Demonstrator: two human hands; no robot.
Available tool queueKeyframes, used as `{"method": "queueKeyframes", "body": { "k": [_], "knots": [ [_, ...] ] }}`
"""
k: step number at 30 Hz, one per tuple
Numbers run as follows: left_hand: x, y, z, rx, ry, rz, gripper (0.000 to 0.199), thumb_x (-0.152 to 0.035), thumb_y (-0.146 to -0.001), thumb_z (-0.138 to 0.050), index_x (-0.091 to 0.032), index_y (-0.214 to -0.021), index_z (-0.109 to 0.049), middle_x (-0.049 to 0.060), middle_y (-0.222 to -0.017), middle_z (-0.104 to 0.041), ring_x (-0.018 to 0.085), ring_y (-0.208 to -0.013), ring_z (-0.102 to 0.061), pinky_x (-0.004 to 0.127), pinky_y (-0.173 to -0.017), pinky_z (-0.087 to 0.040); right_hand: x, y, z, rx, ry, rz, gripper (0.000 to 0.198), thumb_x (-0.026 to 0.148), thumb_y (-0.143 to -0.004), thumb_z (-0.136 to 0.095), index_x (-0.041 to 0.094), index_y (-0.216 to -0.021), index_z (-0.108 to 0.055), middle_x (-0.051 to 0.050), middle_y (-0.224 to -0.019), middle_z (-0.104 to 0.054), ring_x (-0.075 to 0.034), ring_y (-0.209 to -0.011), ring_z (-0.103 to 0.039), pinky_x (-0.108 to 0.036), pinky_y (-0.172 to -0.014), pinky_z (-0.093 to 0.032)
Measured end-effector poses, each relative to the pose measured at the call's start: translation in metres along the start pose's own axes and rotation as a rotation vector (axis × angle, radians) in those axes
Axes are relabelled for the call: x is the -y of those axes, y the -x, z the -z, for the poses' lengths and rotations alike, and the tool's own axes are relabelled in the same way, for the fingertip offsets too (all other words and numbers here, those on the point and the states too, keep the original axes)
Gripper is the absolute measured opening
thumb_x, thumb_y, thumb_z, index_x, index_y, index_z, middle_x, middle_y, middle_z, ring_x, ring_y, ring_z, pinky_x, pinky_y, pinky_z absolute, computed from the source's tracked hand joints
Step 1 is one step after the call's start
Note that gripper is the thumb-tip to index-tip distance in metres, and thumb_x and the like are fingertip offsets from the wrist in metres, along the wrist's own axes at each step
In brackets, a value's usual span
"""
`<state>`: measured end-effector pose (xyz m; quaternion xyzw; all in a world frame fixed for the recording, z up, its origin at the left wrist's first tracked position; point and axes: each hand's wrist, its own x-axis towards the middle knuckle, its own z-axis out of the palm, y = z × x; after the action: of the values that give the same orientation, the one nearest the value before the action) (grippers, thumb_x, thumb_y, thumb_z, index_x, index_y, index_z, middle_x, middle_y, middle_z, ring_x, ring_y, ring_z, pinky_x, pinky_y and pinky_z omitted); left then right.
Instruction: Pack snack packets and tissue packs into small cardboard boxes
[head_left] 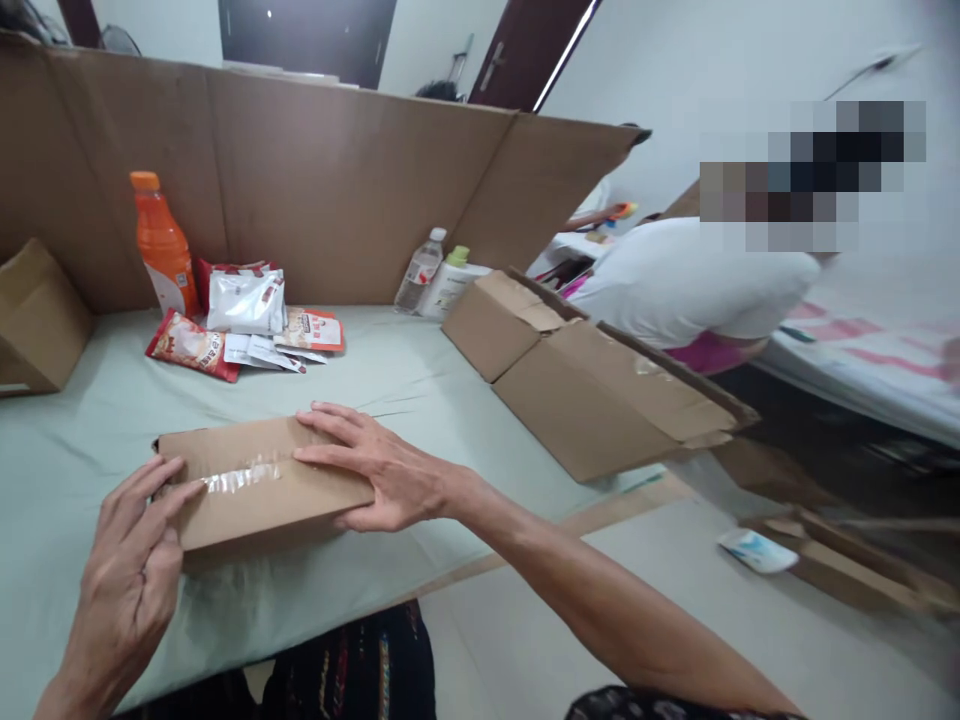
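Note:
A small cardboard box [247, 500] lies on the pale green cloth near the front of the table, with a strip of shiny clear tape [241, 477] along its top. My left hand [135, 560] holds its left end, fingertips on the top and side. At the right end my right hand [382, 470] grips the box, fingers spread across the top and thumb at the front face. The underside of the box is hidden. Just beyond it sit several snack packets, among them a red and white packet [193, 345] and a silvery white pouch [246, 301].
An orange drink bottle [163, 245] stands behind the packets. A clear bottle [420, 272] and a white bottle with a green cap [452, 285] lean at the back. Open cardboard boxes [592, 400] line the right edge. A cardboard screen [322, 190] closes the back; another person [697, 285] is beyond.

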<state>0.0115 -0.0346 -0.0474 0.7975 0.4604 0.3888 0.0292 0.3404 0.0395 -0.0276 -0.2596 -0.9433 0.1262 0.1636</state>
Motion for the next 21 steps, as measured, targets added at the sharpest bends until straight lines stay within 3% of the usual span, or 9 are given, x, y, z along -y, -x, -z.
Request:
{"method": "queueKeyframes", "body": {
  "k": [5,9,12,15,18,21],
  "knots": [
    [-0.005,-0.011,-0.007,0.048,0.043,0.007,0.033,-0.023,-0.107,-0.045,-0.031,-0.132,-0.064,0.005,-0.148,-0.059,0.031,-0.144,-0.05,0.053,-0.119,-0.045,0.004,0.021,0.004,-0.044,0.009,-0.048,0.075,0.045,-0.085,-0.073,0.02,-0.154,-0.054,-0.019,-0.166,-0.042,-0.035,-0.155,-0.033,-0.062,-0.125,-0.03],
    [-0.008,-0.026,-0.03,0.116,0.093,0.066,0.037,-0.037,-0.108,-0.049,-0.032,-0.144,-0.058,0.008,-0.16,-0.049,0.032,-0.143,-0.054,0.053,-0.112,-0.053,-0.012,0.06,0.014,-0.12,0.077,-0.216,0.073,0.042,-0.085,-0.072,0.022,-0.152,-0.055,-0.018,-0.162,-0.046,-0.036,-0.151,-0.04,-0.063,-0.121,-0.036],
    [-0.004,-0.034,-0.059,0.168,0.119,0.08,0.04,-0.041,-0.108,-0.049,-0.028,-0.144,-0.058,0.013,-0.162,-0.046,0.034,-0.141,-0.055,0.052,-0.105,-0.059,-0.041,0.097,0.025,-0.223,0.2,-0.47,0.066,0.043,-0.086,-0.07,0.022,-0.147,-0.059,-0.017,-0.156,-0.052,-0.036,-0.143,-0.049,-0.061,-0.117,-0.04],
    [0.008,-0.035,-0.093,0.244,0.122,0.058,0.04,-0.04,-0.107,-0.049,-0.023,-0.14,-0.062,0.017,-0.159,-0.048,0.036,-0.143,-0.053,0.054,-0.104,-0.06,-0.079,0.127,0.041,-0.296,0.344,-0.844,0.063,0.046,-0.083,-0.069,0.022,-0.141,-0.063,-0.018,-0.153,-0.055,-0.041,-0.139,-0.052,-0.064,-0.11,-0.044],
    [0.023,-0.025,-0.124,0.287,0.055,-0.012,0.039,-0.035,-0.104,-0.05,-0.019,-0.136,-0.065,0.021,-0.155,-0.051,0.038,-0.142,-0.053,0.058,-0.108,-0.056,-0.119,0.137,0.056,-0.327,0.447,-1.178,0.063,0.048,-0.082,-0.067,0.021,-0.14,-0.062,-0.018,-0.153,-0.054,-0.043,-0.135,-0.051,-0.063,-0.106,-0.045],
    [0.036,-0.012,-0.142,0.292,-0.015,-0.07,0.035,-0.03,-0.1,-0.052,-0.019,-0.129,-0.069,0.02,-0.151,-0.055,0.038,-0.14,-0.056,0.061,-0.109,-0.055,-0.154,0.132,0.067,-0.356,0.486,-1.323,0.062,0.049,-0.085,-0.063,0.02,-0.138,-0.061,-0.02,-0.149,-0.055,-0.044,-0.13,-0.051,-0.063,-0.104,-0.043]
  ]
}}
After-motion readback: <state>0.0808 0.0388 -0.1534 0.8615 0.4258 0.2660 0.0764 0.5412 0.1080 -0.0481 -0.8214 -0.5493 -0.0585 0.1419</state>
